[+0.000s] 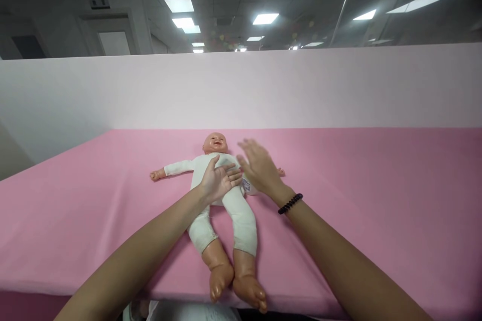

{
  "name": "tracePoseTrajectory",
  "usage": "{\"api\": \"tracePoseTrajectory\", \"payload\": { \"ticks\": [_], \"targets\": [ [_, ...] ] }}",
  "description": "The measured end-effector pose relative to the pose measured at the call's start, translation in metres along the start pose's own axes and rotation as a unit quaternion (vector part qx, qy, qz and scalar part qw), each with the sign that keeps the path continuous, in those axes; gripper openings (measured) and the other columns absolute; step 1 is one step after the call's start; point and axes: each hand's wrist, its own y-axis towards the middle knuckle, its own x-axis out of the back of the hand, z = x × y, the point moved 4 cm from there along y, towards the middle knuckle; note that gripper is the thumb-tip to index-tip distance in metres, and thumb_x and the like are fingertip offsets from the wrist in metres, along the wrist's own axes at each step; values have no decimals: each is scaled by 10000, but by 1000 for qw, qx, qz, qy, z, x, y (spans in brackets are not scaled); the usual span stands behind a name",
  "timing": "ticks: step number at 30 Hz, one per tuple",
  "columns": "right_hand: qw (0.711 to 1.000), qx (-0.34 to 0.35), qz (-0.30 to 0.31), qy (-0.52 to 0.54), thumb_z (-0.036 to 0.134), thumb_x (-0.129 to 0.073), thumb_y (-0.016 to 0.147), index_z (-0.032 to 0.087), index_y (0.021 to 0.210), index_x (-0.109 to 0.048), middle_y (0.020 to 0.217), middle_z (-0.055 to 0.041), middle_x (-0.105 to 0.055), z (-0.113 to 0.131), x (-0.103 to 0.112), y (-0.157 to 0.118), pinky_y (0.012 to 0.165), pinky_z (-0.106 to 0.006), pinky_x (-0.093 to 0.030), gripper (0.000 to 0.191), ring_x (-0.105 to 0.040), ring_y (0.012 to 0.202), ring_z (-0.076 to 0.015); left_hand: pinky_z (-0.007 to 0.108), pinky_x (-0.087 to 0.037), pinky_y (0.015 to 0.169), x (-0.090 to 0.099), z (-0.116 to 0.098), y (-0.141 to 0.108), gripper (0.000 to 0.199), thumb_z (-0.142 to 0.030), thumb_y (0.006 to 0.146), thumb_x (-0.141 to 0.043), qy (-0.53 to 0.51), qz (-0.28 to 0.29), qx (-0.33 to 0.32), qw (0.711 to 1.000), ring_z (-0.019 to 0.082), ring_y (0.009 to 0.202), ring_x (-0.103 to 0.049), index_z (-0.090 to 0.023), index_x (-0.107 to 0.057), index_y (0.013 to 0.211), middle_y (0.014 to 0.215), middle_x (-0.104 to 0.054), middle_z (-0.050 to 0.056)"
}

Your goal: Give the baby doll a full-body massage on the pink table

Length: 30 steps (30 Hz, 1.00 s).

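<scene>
A baby doll with a white cloth body lies on its back on a pink-covered table, its feet toward me. Over the doll's belly is my left hand, palm turned up and fingers stretched out, holding nothing. My right hand is raised beside the doll's chest with its fingers spread and slightly blurred; a black coil band circles that wrist. Partly hidden below the right hand, a whitish round container with a printed label rests against the doll's side.
A low white partition runs along the table's far edge. Beyond it are dark glass with ceiling lights and a door at the left. Something white shows under the near table edge.
</scene>
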Motion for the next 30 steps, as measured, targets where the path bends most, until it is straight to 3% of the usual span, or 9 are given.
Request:
{"api": "tracePoseTrajectory", "payload": {
  "ticks": [2, 4, 10, 14, 17, 21, 24, 27, 30],
  "targets": [
    [995, -3, 95, 3, 484, -242, 1042, 159, 1288, -609, 1392, -155, -571, -2, -18, -4, 1140, -550, -317, 548, -434, 1385, -316, 424, -512, 956, -1, 1, 1, 596, -511, 971, -284, -7, 33, -1, 999, 294, 1019, -666, -41, -531, 1240, 1104, -653, 226],
    [992, -27, 117, 27, 491, -227, 1048, 177, 1314, -594, 1403, -130, -573, -3, -25, -7, 1155, -580, -279, 551, -413, 1406, -310, 435, -505, 972, 0, 1, 2, 623, -519, 969, -279, -9, 40, -1, 999, 300, 1038, -665, -28, -512, 1273, 1133, -649, 237],
    [997, -47, -41, 37, 446, -189, 1051, 155, 1402, -511, 1516, -122, -462, 1, 0, -1, 1202, -539, -189, 558, -272, 1491, -275, 402, -479, 1016, 6, 0, 2, 732, -576, 953, -323, 8, -13, 0, 1000, 296, 1106, -654, 13, -420, 1377, 1264, -598, 273],
    [992, -42, 109, -49, 339, -357, 994, 139, 1110, -668, 1206, -164, -669, 4, -13, -4, 978, -414, -448, 387, -604, 1172, -298, 406, -488, 1014, 3, 0, 1, 708, -568, 960, -291, 3, 10, -2, 1000, 291, 1079, -670, -1, -450, 1353, 1235, -623, 267],
    [974, -57, 193, -105, 214, -451, 907, 161, 907, -669, 929, -109, -710, 1, -18, -7, 714, -318, -456, 225, -674, 837, -237, 405, -489, 1022, 2, 0, 0, 713, -567, 959, -301, -1, 11, -2, 1000, 295, 1129, -654, 3, -436, 1365, 1268, -610, 279],
    [946, -137, 231, -184, 167, -469, 889, 133, 961, -670, 888, -138, -702, -17, -5, -7, 640, -318, -421, 216, -677, 807, -264, 398, -461, 1066, 1, 0, -3, 745, -583, 946, -345, 2, -18, -2, 1000, 300, 1251, -585, 6, -418, 1396, 1407, -509, 294],
    [914, -230, 255, -216, 154, -473, 906, 88, 1023, -674, 958, -196, -693, -41, 7, -10, 710, -357, -468, 242, -675, 905, -311, 401, -442, 1088, 2, -1, -4, 739, -574, 948, -333, 2, -33, 3, 999, 304, 1295, -550, 5, -429, 1396, 1461, -457, 290],
    [925, -225, 167, -255, 175, -481, 924, 54, 1146, -654, 1206, -264, -627, -46, 15, -8, 915, -532, -455, 306, -539, 1210, -438, 400, -443, 1084, 5, -5, -6, 730, -569, 949, -329, 0, -39, 2, 999, 307, 1279, -563, 4, -444, 1387, 1441, -483, 282],
    [981, -94, 15, -172, 341, -437, 990, 88, 1390, -525, 1494, -225, -434, -15, 11, -3, 1099, -609, -317, 482, -273, 1450, -423, 407, -460, 1056, 1, -4, -6, 692, -573, 952, -316, -2, -9, -2, 1000, 302, 1203, -613, -18, -535, 1304, 1325, -580, 269]
  ]
}}
